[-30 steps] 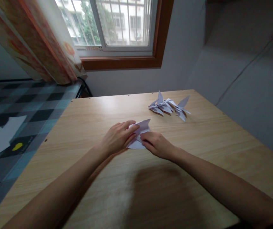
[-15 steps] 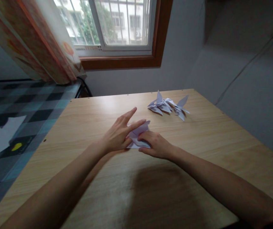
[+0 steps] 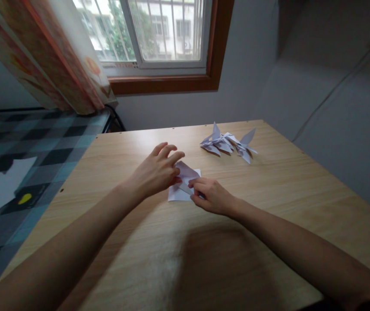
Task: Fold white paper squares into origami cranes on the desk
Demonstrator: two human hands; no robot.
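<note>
A small white sheet of paper, partly folded, lies on the wooden table between my hands. One flap of it stands raised toward the far side. My left hand pinches that flap at the paper's left side with thumb and index finger, while the other fingers arch above it. From the right, my right hand closes its fingers and thumb on the paper's right edge. Its fingertips partly hide the fold there. Beyond the hands, at the back of the table, rests a group of folded paper cranes with pointed wings.
The light wooden table extends around the hands. Left of it is a surface with a checked cloth, bearing loose white paper. A curtain and a barred window are behind; a wall stands at right.
My left hand has turned and drawn its stretched fingers back into a pinch, lifting the paper's flap. More of the sheet's lower left corner now shows. My right hand has shifted only slightly.
</note>
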